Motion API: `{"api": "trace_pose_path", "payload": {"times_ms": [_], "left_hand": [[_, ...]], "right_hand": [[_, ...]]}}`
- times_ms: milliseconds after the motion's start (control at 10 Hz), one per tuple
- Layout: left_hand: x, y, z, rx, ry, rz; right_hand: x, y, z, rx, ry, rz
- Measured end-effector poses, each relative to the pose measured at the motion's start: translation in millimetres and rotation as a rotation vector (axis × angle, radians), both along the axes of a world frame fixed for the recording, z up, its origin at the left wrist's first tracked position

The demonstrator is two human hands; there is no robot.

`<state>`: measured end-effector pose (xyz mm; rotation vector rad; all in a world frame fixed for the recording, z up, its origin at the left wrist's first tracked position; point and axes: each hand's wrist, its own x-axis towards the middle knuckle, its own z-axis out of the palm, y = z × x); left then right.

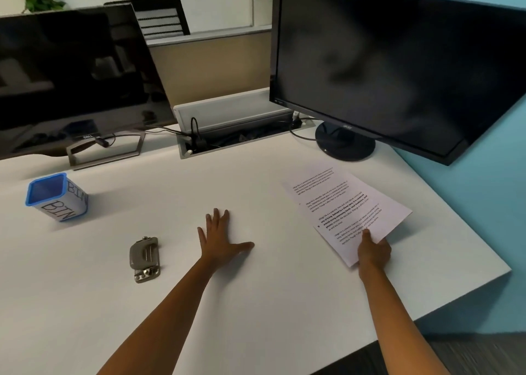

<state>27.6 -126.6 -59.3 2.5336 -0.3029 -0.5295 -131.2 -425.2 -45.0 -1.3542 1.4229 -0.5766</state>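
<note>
I pinch the near edge of the printed sheets [345, 208] in my right hand [373, 253], lifting them at the desk's right side; my left hand [220, 239] lies flat, fingers spread. Next, I judge, they go to the stapler [144, 258]

A single wide-angle head view looks forward and down, close over the white desk [256, 303]; both forearms enter near, two monitors stand far.
</note>
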Motion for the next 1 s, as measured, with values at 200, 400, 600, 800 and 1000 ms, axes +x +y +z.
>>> {"api": "trace_pose_path", "payload": {"times_ms": [200, 400, 600, 800, 1000], "left_hand": [[-1.4, -2.5, 2.6, 0.097, 0.025, -0.044], [-2.1, -2.8, 4.1, 0.115, 0.028, -0.050], [-1.7, -2.5, 2.8, 0.113, 0.028, -0.055], [-1.3, -2.0, 1.6, 0.113, 0.029, -0.059], [-1.8, -2.7, 3.0, 0.134, 0.025, -0.067]], "right_hand": [[-6.2, -4.0, 3.6, -0.069, 0.057, -0.006], [-8.3, 8.8, 6.0, -0.117, 0.018, -0.037], [-7.3, 22.2, 7.5, -0.132, -0.058, -0.102], [-5.3, 17.8, -1.9, -0.195, -0.043, -0.081], [-5.1, 21.0, -6.2, -0.204, 0.192, -0.170]]}}
